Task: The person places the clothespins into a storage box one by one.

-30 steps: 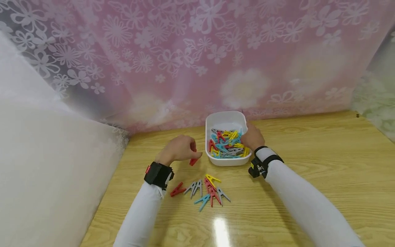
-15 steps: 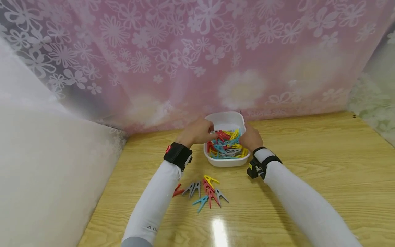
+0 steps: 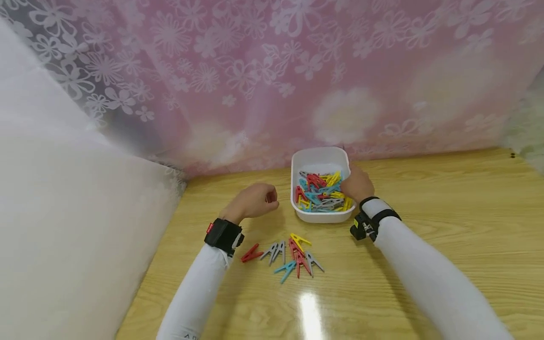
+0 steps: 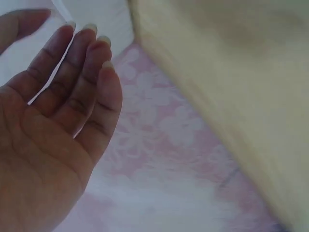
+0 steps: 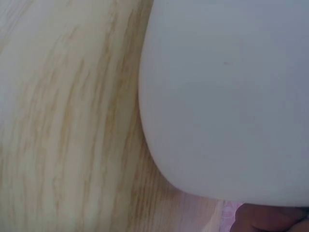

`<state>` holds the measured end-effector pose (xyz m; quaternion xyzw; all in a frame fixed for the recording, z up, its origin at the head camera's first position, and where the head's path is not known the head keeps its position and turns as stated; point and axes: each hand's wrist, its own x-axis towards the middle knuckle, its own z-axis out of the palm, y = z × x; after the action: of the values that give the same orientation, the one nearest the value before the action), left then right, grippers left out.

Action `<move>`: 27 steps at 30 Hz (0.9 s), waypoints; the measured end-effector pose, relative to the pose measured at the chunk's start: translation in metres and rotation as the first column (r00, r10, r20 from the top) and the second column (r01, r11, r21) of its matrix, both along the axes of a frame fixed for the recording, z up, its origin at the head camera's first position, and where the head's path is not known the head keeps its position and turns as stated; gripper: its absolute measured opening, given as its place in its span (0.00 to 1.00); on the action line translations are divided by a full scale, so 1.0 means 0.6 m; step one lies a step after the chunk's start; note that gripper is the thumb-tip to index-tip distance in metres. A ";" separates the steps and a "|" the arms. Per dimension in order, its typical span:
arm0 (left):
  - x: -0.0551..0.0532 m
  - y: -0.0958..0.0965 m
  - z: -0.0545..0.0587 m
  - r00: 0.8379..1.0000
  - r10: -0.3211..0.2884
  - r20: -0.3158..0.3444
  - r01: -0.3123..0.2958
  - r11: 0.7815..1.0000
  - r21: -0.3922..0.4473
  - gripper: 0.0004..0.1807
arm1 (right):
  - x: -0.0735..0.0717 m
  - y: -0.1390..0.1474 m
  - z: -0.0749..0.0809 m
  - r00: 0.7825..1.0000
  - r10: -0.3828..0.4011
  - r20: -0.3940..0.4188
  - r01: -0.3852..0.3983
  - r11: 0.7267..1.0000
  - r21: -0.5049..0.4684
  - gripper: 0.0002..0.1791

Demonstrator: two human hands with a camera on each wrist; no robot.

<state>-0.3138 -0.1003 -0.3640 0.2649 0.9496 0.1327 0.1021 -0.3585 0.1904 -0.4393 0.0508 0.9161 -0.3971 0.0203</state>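
In the head view a white plastic tub [image 3: 324, 217] holds many red, yellow, blue and grey clothespins. My right hand [image 3: 358, 184] grips the tub's right rim; in the right wrist view only part of that hand [image 5: 268, 218] shows beside the tub's white wall [image 5: 227, 111]. My left hand [image 3: 253, 200] hovers left of the tub with nothing in it, its fingers [image 4: 79, 72] loosely bent in the left wrist view. In front of the tub lie several loose clothespins: a yellow clothespin [image 3: 300, 240], a blue clothespin [image 3: 285, 270], grey ones and red ones. One red clothespin [image 3: 251, 253] lies apart at the left.
The wooden table [image 3: 442, 212] runs under everything. A pink flowered cloth [image 3: 263, 104] hangs behind the tub, close to its back. On the left stands a white sheet-like wall [image 3: 76, 212].
My left hand carried a red clothespin over the tub and let it go there, then drew back to the left, now bare. The right hand stays on the rim.
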 end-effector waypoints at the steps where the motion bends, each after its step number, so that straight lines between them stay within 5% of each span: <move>1: 0.006 -0.006 -0.005 1.000 0.004 0.018 -0.004 1.000 0.011 0.06 | -0.001 0.003 0.001 1.000 -0.002 -0.007 0.002 1.000 0.004 0.38; 13: 0.101 -0.103 -0.061 0.968 0.091 0.234 -0.101 0.994 0.033 0.18 | 0.004 0.001 0.010 1.000 0.001 0.011 -0.001 1.000 -0.003 0.34; 21: 0.129 -0.101 -0.083 0.994 0.025 0.104 -0.023 1.000 -0.016 0.16 | 0.004 -0.001 0.010 1.000 0.002 0.027 -0.001 1.000 -0.023 0.37; 27: 0.138 -0.089 -0.094 1.000 0.023 0.008 -0.022 0.998 -0.057 0.14 | 0.006 -0.002 0.007 1.000 0.000 0.029 0.001 1.000 -0.030 0.38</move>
<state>-0.2312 -0.1535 -0.4205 0.2507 0.9555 0.1079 0.1123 -0.3550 0.1894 -0.4348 0.0565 0.9097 -0.4101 0.0340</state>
